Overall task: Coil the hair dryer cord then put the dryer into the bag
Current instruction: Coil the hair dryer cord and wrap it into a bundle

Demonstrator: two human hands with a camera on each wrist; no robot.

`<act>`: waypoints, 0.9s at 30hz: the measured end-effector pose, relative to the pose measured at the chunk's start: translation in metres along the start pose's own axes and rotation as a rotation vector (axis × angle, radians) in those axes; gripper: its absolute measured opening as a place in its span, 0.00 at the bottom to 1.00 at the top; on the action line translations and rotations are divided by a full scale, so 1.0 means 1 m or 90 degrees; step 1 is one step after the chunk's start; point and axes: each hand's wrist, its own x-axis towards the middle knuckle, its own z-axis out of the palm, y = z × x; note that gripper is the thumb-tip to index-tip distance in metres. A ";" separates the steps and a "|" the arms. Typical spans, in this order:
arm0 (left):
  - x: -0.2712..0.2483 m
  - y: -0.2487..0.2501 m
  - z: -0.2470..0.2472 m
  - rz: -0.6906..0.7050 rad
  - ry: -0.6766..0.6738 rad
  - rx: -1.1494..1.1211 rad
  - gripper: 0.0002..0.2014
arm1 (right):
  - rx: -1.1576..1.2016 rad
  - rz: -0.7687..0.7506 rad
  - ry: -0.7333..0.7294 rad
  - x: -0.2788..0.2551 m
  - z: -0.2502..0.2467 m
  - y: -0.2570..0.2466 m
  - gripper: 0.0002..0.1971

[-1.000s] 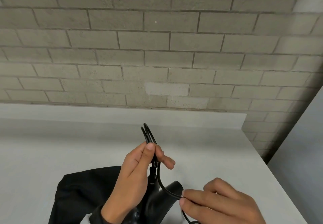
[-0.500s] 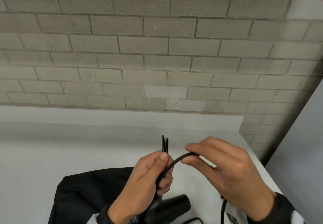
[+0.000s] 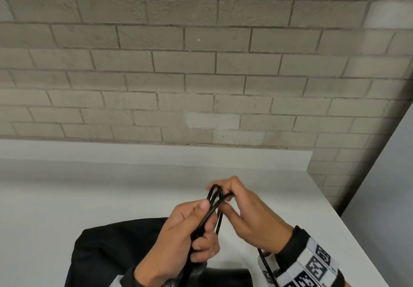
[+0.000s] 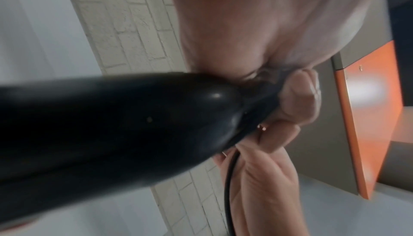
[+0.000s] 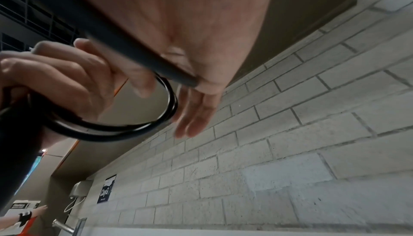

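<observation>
My left hand (image 3: 196, 226) grips the black hair dryer's handle (image 4: 111, 125) together with several loops of its black cord (image 3: 213, 199), which stand up above the fist. My right hand (image 3: 230, 197) pinches a strand of the cord at the top of those loops, close against the left thumb. From there the cord runs under my right palm (image 5: 134, 50) and hangs past the right wrist (image 3: 266, 266). The dryer's barrel (image 3: 228, 277) shows at the bottom edge. A black bag (image 3: 107, 253) lies flat on the white table (image 3: 89, 192) under my left forearm.
A grey brick wall (image 3: 201, 74) stands right behind the table. The table's right edge (image 3: 348, 230) drops off close to my right wrist. Its back right corner (image 3: 310, 154) meets the wall.
My right hand has risen from beside the dryer barrel, carrying a cord strand up and leftwards onto the loops in my left hand. My left hand has kept its grip.
</observation>
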 end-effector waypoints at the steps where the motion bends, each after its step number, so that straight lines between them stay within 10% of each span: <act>1: 0.000 0.000 -0.001 0.003 0.005 -0.009 0.22 | 0.024 0.008 0.005 0.001 -0.001 0.001 0.03; 6: -0.001 -0.001 -0.007 0.032 0.016 -0.034 0.21 | 0.119 0.054 0.045 0.001 -0.012 0.002 0.16; 16: 0.000 -0.007 -0.007 0.032 -0.021 -0.048 0.19 | 0.146 0.031 -0.007 0.000 -0.022 -0.010 0.06; 21: 0.000 -0.005 -0.007 0.023 -0.008 -0.078 0.19 | 0.094 0.008 -0.064 -0.001 -0.026 -0.009 0.26; 27: 0.000 -0.006 -0.008 0.016 -0.018 -0.088 0.17 | 0.076 -0.076 0.053 0.001 -0.022 0.002 0.19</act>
